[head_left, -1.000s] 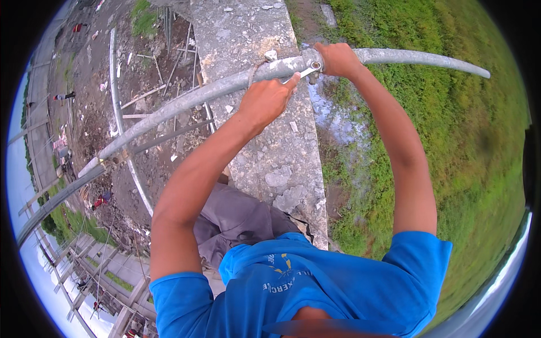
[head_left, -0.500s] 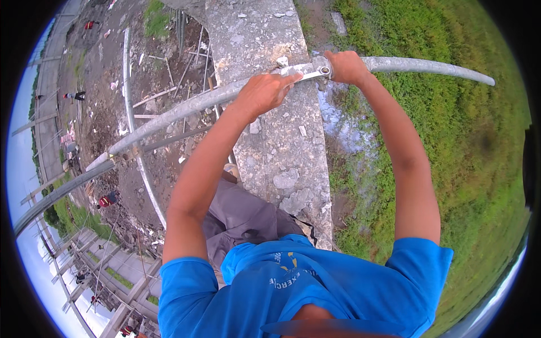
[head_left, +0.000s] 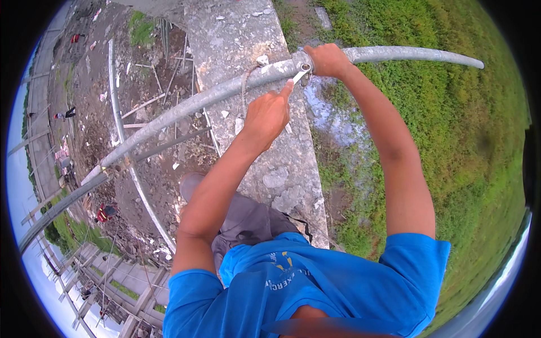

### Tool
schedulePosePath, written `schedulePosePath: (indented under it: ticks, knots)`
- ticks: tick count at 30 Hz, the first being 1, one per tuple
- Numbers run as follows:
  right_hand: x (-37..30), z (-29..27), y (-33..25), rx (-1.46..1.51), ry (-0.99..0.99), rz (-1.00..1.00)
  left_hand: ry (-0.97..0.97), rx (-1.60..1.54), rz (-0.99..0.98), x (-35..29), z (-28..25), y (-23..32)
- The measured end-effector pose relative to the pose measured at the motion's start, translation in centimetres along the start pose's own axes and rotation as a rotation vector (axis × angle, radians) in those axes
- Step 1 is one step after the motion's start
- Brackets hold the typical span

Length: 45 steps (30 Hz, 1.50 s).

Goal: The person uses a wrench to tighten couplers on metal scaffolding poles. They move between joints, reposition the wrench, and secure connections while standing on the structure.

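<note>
A long grey metal pipe crosses in front of me, bending from lower left to upper right in the wide picture. My left hand is closed on a wrench, its index finger stretched along the shank. The wrench's ring end sits over a nut at a scaffold clamp on the pipe. Just right of the clamp, my right hand is wrapped round the pipe. Most of the wrench's handle is hidden in my left hand.
Under the pipe runs a rough concrete beam with loose chips. Left of it, far below, lies rubble ground with upright and crossing poles. A person in red is down there. Grass spreads to the right.
My left hand has swung toward me and down from the pipe, turning the wrench from nearly along the pipe to slanting away from it. My right hand stays by the clamp. The view has shifted slightly.
</note>
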State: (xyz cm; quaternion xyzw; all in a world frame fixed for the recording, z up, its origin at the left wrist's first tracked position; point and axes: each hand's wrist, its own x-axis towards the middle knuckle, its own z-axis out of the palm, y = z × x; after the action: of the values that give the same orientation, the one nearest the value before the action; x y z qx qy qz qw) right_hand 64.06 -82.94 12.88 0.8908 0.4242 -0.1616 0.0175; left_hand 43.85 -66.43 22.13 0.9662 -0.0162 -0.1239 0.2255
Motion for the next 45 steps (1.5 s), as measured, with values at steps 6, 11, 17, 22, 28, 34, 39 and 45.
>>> schedulePosePath:
  ticks: [6,11,17,22,28,34,39,45]
  knots:
    - [0.3,0.4,0.2,-0.043,0.025,-0.026,0.092,0.094,-0.071,0.9,0.4,2.3]
    - [0.1,0.3,0.0,-0.005,0.019,-0.004,0.041,0.166,-0.036,0.1,0.7,2.4]
    - [0.1,0.6,0.0,-0.014,-0.002,-0.008,0.019,0.160,0.098,0.6,0.6,-2.7]
    - [0.4,0.9,0.3,-0.020,0.032,-0.012,0.067,0.114,0.004,0.5,2.3,-1.0]
    - [0.2,0.7,0.1,-0.046,0.047,-0.020,0.042,0.167,0.097,0.9,0.8,-2.9]
    - [0.1,0.7,0.2,-0.027,0.032,-0.018,-0.103,0.087,0.119,2.0,1.0,-4.8]
    - [0.6,0.1,0.4,-0.025,0.030,-0.016,-0.059,0.157,0.323,4.7,-0.7,-8.7]
    - [-0.1,0.0,0.1,-0.022,0.001,0.008,-0.079,0.112,0.294,4.2,-1.7,-8.4]
